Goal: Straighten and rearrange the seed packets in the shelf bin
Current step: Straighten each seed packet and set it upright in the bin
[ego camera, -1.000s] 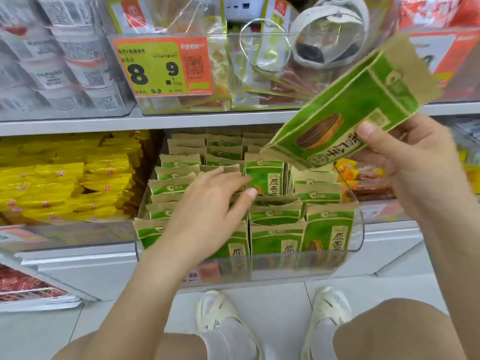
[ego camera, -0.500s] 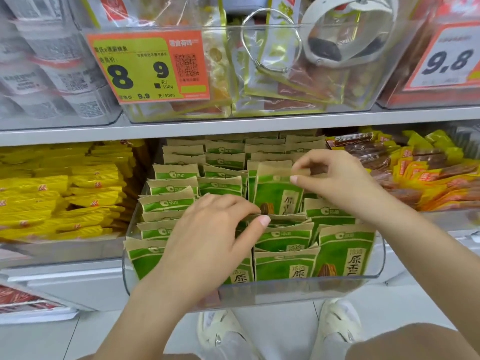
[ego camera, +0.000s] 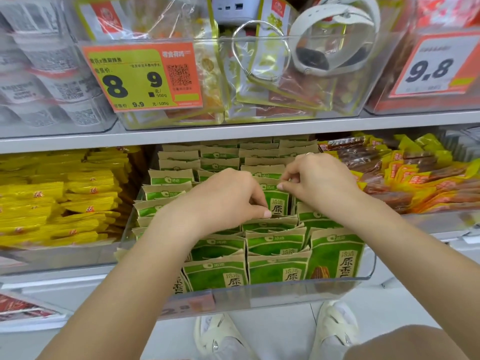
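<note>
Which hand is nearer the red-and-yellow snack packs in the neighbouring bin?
Right. The right hand is at the seed packets just beside the red-and-yellow snack packs; the left hand sits farther away, over the bin's middle.

Clear shelf bin [ego camera: 368, 268] holds green seed packets [ego camera: 275, 245] standing upright in rows from front wall to back. Both hands are at mid-bin. Left hand [ego camera: 228, 198] has fingers curled down among the packets, thumb tip at one packet [ego camera: 279, 201]. Right hand [ego camera: 317, 178] pinches that packet's top edge. Yellow packs [ego camera: 52, 203] fill the bin alongside. Price tag [ego camera: 142, 76] hangs on the bin above.
</note>
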`<state>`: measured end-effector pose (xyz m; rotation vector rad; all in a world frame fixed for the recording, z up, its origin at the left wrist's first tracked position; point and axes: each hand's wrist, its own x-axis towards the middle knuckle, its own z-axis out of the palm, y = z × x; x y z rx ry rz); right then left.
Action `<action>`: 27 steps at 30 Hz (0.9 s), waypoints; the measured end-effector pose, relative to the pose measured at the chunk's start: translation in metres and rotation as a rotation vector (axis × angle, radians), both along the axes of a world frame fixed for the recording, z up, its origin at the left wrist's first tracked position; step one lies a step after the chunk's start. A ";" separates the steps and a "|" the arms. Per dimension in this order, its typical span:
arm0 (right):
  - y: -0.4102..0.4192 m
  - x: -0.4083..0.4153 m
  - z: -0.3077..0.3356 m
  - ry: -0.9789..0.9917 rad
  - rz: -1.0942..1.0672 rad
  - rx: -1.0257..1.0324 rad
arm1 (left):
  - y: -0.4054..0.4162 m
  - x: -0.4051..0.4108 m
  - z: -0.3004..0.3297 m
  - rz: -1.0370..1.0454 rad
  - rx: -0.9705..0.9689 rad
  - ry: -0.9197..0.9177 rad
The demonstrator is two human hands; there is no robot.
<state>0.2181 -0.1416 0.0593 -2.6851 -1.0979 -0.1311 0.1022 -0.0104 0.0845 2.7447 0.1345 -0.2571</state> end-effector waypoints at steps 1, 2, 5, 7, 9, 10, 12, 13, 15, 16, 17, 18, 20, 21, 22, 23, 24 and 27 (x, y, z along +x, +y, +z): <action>-0.002 0.002 0.001 0.040 -0.011 0.030 | 0.002 0.002 0.002 -0.015 -0.004 0.034; -0.005 0.003 0.003 0.095 -0.021 0.071 | 0.003 0.004 0.004 -0.025 -0.002 0.061; -0.017 0.006 0.003 0.260 -0.017 0.177 | 0.004 0.010 0.005 -0.039 0.023 0.094; -0.023 0.005 0.001 0.314 -0.012 0.226 | 0.001 0.014 0.001 -0.019 0.021 0.060; -0.027 0.004 0.000 0.305 -0.002 0.273 | -0.001 0.015 -0.003 0.034 0.012 -0.030; -0.028 0.003 0.002 0.289 0.002 0.291 | -0.002 0.014 -0.004 0.064 0.008 -0.084; -0.029 -0.001 0.004 0.294 0.016 0.295 | -0.002 0.009 -0.003 0.113 0.000 -0.177; -0.029 -0.003 0.005 0.314 0.023 0.270 | -0.001 0.006 -0.002 0.127 0.002 -0.215; -0.026 -0.004 0.006 0.400 0.013 0.243 | 0.001 0.000 0.001 0.143 0.028 -0.279; -0.025 -0.002 0.006 0.471 -0.006 0.264 | 0.001 -0.002 0.002 0.153 0.038 -0.317; -0.023 -0.001 0.006 0.532 -0.028 0.299 | 0.002 -0.006 0.004 0.166 0.040 -0.365; -0.021 0.000 0.007 0.569 -0.042 0.333 | 0.002 -0.009 0.006 0.182 0.036 -0.422; -0.019 0.000 0.008 0.573 -0.051 0.340 | 0.003 -0.016 0.012 0.212 0.012 -0.551; -0.019 -0.002 0.009 0.555 -0.043 0.323 | 0.004 -0.020 0.016 0.223 -0.009 -0.618; -0.021 -0.004 0.009 0.540 -0.028 0.323 | 0.004 -0.023 0.019 0.233 -0.034 -0.685; -0.024 -0.005 0.010 0.536 -0.014 0.352 | 0.004 -0.027 0.022 0.241 -0.056 -0.749; -0.027 -0.008 0.011 0.558 0.004 0.403 | 0.003 -0.030 0.026 0.246 -0.070 -0.806; -0.038 -0.023 0.021 0.635 0.123 0.505 | -0.001 -0.041 0.039 0.232 -0.085 -0.949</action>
